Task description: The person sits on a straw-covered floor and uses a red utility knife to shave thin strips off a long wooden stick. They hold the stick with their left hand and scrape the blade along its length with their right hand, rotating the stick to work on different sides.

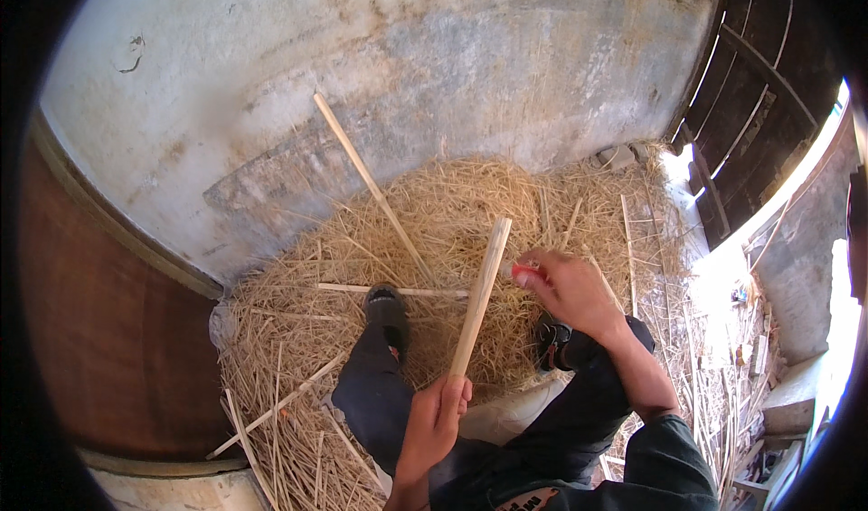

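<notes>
My left hand (436, 421) is wrapped round the lower end of a flat, pale strip of split bamboo or wood (482, 298). The strip slants up and slightly to the right in front of me. Close to its right edge, my right hand (574, 289) is closed, with the fingers curled toward the strip. A small red thing (524, 272) shows at its fingertips; most of it is hidden, so its kind is unclear. I cannot tell whether the red thing touches the strip.
Straw-like shavings (470, 185) cover the floor around my shoes. A long strip (366, 181) leans against the stained wall (362, 50), and another strip (280, 407) lies at lower left. A brown panel (108, 312) stands left, dark boards (759, 77) at upper right.
</notes>
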Demonstrator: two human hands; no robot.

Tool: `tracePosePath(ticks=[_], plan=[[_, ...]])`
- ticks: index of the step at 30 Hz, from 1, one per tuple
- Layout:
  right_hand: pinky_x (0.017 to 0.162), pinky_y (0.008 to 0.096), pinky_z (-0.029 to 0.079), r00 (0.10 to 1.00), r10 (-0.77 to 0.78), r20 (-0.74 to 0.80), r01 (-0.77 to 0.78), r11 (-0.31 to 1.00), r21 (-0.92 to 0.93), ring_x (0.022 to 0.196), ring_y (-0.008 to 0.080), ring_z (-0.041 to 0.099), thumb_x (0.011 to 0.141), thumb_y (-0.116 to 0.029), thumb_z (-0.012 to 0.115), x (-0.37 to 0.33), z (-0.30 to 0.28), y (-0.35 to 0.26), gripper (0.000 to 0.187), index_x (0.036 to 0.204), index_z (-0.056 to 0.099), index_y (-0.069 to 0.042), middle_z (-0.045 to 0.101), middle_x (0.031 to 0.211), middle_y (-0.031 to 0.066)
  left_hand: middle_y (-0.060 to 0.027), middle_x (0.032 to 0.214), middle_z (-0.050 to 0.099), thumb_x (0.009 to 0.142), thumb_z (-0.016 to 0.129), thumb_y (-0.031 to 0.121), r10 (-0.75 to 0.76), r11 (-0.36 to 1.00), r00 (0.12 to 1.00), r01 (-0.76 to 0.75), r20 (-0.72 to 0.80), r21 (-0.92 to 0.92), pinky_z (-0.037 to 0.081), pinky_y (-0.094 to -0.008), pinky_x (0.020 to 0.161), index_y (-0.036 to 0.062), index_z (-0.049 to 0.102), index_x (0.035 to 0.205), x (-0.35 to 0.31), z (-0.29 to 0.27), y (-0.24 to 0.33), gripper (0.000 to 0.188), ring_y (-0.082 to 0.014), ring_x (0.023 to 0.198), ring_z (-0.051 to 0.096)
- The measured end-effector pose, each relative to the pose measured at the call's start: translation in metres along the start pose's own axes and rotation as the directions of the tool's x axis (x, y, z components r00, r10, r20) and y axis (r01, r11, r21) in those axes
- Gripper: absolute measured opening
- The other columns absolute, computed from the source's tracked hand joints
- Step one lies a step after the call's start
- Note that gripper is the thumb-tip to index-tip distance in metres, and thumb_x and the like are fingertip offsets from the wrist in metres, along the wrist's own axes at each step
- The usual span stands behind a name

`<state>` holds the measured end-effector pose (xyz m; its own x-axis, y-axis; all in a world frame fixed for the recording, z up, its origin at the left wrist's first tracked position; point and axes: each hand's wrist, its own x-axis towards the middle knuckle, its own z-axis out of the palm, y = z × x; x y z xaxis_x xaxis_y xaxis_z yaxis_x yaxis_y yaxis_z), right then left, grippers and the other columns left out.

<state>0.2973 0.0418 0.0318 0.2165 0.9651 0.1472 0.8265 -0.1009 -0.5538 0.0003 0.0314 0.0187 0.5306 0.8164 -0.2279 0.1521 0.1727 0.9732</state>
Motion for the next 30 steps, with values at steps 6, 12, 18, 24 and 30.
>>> tracePosePath(ticks=[6, 12, 18, 24, 30], plan=[[0.065, 0.0384, 0.059, 0.873, -0.314, -0.374, 0.386, 0.913, 0.134, 0.075, 0.0308, 0.074, 0.091, -0.022, 0.086, -0.016, -0.008, -0.021, 0.027, 0.112, 0.078, -0.007, 0.077, 0.095, 0.0114, -0.0021, 0.072, 0.053, 0.117, 0.050, 0.024, 0.072, 0.994, 0.995, -0.067, -0.064, 0.085, 0.042, -0.0285, 0.062, 0.0017, 0.062, 0.094, 0.010, 0.011, 0.013, 0.034, -0.0094, 0.068, 0.050], [0.054, 0.0336, 0.053, 0.765, -0.560, -0.319, 0.571, 0.818, -0.068, 0.063, 0.0193, 0.069, 0.083, -0.031, 0.091, -0.030, 0.008, -0.038, 0.035, 0.109, 0.079, -0.010, 0.064, 0.079, 0.0006, 0.0021, 0.077, 0.051, 0.118, 0.048, 0.030, 0.092, 0.994, 0.995, -0.089, -0.037, 0.067, 0.037, -0.0277, 0.060, 0.0019, 0.062, 0.095, 0.016, 0.017, 0.018, 0.038, -0.0070, 0.068, 0.043], [0.051, 0.0331, 0.051, 0.764, -0.561, -0.320, 0.559, 0.822, -0.108, 0.059, 0.0179, 0.066, 0.084, -0.034, 0.090, -0.032, 0.012, -0.038, 0.035, 0.109, 0.080, -0.011, 0.062, 0.077, -0.0004, -0.0006, 0.075, 0.052, 0.119, 0.046, 0.031, 0.153, 0.975, 0.986, -0.140, -0.060, 0.171, 0.038, -0.0295, 0.060, 0.0017, 0.061, 0.096, 0.017, 0.023, 0.021, 0.040, -0.0089, 0.067, 0.045], [0.049, 0.0317, 0.049, 0.753, -0.561, -0.346, 0.544, 0.825, -0.153, 0.055, 0.0157, 0.064, 0.084, -0.036, 0.089, -0.033, 0.007, -0.040, 0.035, 0.108, 0.081, -0.013, 0.060, 0.074, -0.0022, -0.0023, 0.073, 0.051, 0.118, 0.044, 0.028, 0.170, 0.969, 0.984, -0.157, -0.051, 0.189, 0.038, -0.0306, 0.058, 0.0008, 0.058, 0.095, 0.015, 0.026, 0.022, 0.039, -0.0099, 0.064, 0.045], [0.049, 0.0318, 0.049, 0.739, -0.559, -0.376, 0.541, 0.825, -0.165, 0.055, 0.0157, 0.063, 0.083, -0.035, 0.090, -0.032, 0.004, -0.039, 0.031, 0.104, 0.082, -0.015, 0.059, 0.072, -0.0033, -0.0074, 0.069, 0.052, 0.116, 0.048, 0.022, 0.229, 0.950, 0.972, -0.211, -0.051, 0.231, 0.042, -0.0352, 0.056, 0.0002, 0.058, 0.095, 0.015, 0.026, 0.023, 0.032, -0.0186, 0.056, 0.050]])
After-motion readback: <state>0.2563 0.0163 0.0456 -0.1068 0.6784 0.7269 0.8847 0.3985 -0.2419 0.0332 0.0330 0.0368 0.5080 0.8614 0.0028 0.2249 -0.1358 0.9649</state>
